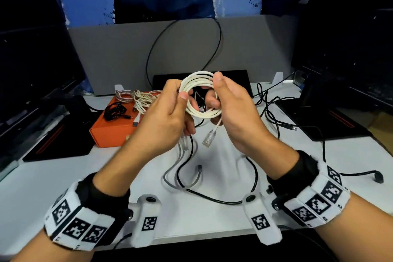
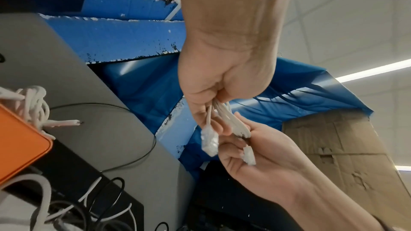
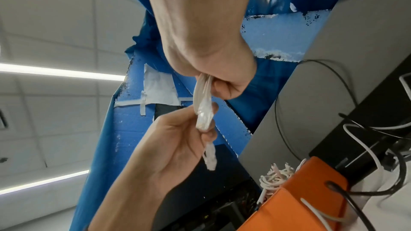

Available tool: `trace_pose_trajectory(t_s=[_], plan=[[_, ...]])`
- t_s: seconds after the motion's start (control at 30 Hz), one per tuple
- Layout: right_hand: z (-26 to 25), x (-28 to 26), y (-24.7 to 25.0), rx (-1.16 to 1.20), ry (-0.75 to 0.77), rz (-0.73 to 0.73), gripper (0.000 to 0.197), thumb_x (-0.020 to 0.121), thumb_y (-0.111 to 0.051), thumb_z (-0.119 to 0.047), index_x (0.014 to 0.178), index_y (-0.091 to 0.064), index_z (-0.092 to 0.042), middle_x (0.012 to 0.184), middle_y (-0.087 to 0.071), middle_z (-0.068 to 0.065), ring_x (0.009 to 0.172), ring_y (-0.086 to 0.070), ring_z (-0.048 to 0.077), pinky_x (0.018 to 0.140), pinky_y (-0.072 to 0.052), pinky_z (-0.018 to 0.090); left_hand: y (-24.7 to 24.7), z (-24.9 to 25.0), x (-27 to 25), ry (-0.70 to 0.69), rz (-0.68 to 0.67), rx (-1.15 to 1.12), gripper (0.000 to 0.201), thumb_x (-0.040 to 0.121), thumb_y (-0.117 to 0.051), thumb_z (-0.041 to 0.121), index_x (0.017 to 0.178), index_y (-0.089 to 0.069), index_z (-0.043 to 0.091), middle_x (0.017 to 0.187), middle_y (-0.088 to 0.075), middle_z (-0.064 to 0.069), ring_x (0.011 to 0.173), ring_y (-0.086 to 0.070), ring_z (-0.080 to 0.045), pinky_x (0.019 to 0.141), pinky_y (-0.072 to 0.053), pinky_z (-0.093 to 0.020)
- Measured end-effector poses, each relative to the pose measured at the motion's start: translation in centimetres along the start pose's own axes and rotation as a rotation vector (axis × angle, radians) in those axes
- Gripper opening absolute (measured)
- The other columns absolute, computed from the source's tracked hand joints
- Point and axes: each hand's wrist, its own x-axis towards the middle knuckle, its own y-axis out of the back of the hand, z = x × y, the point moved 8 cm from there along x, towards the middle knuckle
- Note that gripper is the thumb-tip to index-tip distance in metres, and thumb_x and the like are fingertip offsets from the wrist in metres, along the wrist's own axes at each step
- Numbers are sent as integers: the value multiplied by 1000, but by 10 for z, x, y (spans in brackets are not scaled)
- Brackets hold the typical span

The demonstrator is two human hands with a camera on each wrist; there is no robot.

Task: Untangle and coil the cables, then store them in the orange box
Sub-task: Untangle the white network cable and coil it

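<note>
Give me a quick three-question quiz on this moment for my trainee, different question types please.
1. True or false: the white cable coil lies in the orange box.
2. Which hands hold the coil? A) left hand only B) right hand only C) both
3. Fill in: a clear ____ hangs below the coil.

Key: 1 false, it is held above the table; 2 C; 3 connector.

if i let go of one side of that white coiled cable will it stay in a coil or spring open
Probably spring partly open: the white cable keeps its loops only while the left hand and right hand pinch opposite sides. Its loops already sit unevenly, suggesting some stiffness. The plug end hangs free, so it would likely swing.
</note>
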Motion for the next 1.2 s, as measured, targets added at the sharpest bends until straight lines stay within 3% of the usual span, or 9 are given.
trace_pose_trajectory(t_s=[0.17, 0.3, 0.43, 0.57, 0.67, 0.77, 0.87, 1.03, 1.2], plan=[[-8, 0, 3, -182, 123, 22, 35, 111, -39, -38, 83, -54, -23, 59, -45, -19, 57, -40, 0, 59, -35, 18, -7, 8, -4, -53, 13, 262, 34, 108, -31, 49, 133, -41, 29, 69, -62, 4, 61, -62, -15, 59, -53, -44], [-10, -4, 0, -186, 135, 12, 34, 111, -41, -39, 87, -57, -21, 61, -47, -17, 58, -43, 1, 59, -38, 20, -1, 0, -2, -12, 76, 432, 33, 109, -24, 53, 112, -41, 24, 68, -66, -1, 60, -64, -24, 60, -54, -51], [-4, -11, -15, -11, 2, -102, 42, 110, -38, -45, 105, -63, -12, 63, -49, -9, 54, -43, 6, 52, -39, 28, 7, 0, -3, -27, 193, 370, 34, 110, -24, 49, 105, -43, 21, 66, -66, -4, 56, -65, -25, 53, -54, -51], [0, -15, -25, 166, -111, -204, 37, 111, -36, -44, 98, -52, -13, 67, -55, 1, 49, -41, 12, 46, -35, 27, 10, -7, -1, 17, 223, 415, 35, 110, -24, 48, 104, -43, 20, 70, -64, -5, 59, -66, -27, 54, -55, -51], [5, -15, -25, 219, -180, -228, 37, 111, -35, -44, 90, -47, -17, 61, -46, -3, 50, -36, 14, 47, -31, 27, 8, -9, 2, 34, 189, 405, 36, 110, -27, 47, 102, -47, 18, 71, -64, -6, 63, -65, -25, 58, -53, -51], [2, -7, -14, 74, -115, -175, 39, 112, -34, -41, 81, -48, -23, 57, -40, -9, 49, -31, 11, 46, -28, 25, 6, -10, 9, 48, 54, 334, 37, 108, -35, 49, 99, -55, 19, 69, -64, -4, 58, -59, -15, 52, -47, -37], [-7, 1, 0, -86, -41, -118, 38, 112, -34, -39, 79, -42, -22, 55, -40, -12, 46, -32, 7, 45, -29, 24, 10, -19, 12, 128, -99, 33, 34, 108, -44, 42, 95, -57, 14, 68, -60, -6, 46, -49, -12, 40, -39, -27], [-20, 5, 17, -383, 59, -59, 39, 111, -35, -41, 77, -41, -22, 62, -46, -8, 44, -38, 3, 46, -31, 16, 34, -19, 11, 168, -246, -216, 14, 103, -52, 4, 107, -64, -2, 79, -67, -11, 62, -63, -19, 57, -54, -24], [-16, 1, 6, -606, 126, -104, 37, 110, -33, -44, 80, -42, -26, 65, -54, -8, 58, -48, 6, 61, -45, 34, 41, -8, 11, 113, -248, -407, 15, 91, -71, 15, 103, -73, 7, 79, -51, -19, 62, -47, -30, 58, -48, -32]])
